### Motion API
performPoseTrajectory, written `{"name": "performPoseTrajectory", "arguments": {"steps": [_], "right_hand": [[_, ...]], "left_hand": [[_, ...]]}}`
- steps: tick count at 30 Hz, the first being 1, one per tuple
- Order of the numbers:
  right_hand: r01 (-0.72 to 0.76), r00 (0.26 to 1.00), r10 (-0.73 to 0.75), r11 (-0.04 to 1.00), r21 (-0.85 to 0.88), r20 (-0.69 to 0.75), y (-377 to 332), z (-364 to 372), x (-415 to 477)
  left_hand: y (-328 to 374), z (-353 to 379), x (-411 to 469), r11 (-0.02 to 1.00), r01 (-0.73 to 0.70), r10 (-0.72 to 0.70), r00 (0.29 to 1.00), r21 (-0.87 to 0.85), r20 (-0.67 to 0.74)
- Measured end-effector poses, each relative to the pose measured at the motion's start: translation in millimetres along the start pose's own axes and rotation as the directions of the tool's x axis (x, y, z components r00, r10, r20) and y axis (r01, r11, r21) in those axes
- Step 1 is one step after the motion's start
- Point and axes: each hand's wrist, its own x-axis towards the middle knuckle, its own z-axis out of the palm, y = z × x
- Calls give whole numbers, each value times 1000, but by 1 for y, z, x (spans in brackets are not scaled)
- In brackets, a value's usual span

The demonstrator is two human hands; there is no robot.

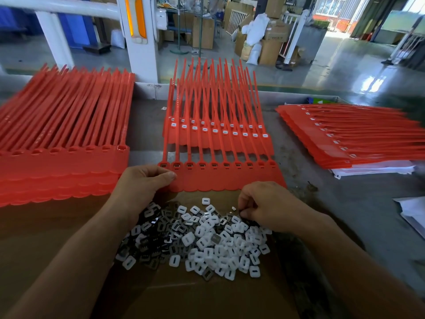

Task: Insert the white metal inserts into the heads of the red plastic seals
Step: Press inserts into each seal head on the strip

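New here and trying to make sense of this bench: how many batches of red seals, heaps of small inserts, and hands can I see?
Batches of red seals: 3 (left batch, middle batch, right batch)
Heap of inserts: 1
Hands: 2 (left hand, right hand)
Total: 6

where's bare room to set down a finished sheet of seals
Bare table right of the right hand, below the right stack; bare cardboard left of the insert pile. Crowded around that pile and the centre seals.
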Motion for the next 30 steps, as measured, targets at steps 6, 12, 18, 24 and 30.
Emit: {"name": "performPoseTrajectory", "arguments": {"steps": [6,12,18,24,30], "right_hand": [[-2,1000,1,999,-53,-13,-5,2,-3],[1,999,-2,1000,-20,-46,-2,6,-3],[-22,997,35,978,206,-62,5,-6,-4],[-122,929,239,920,372,-284,32,-27,13],[-183,810,446,809,559,-380,59,-24,41]], "left_hand": [[-2,-1,2,999,-24,24,1000,24,-9],[-3,-3,3,1000,-15,15,1000,27,6],[-2,-2,2,1000,-8,8,1000,9,13],[-3,-3,1,1000,-15,15,1000,22,15],[-1,-3,2,1000,-11,10,1000,25,11]]}}
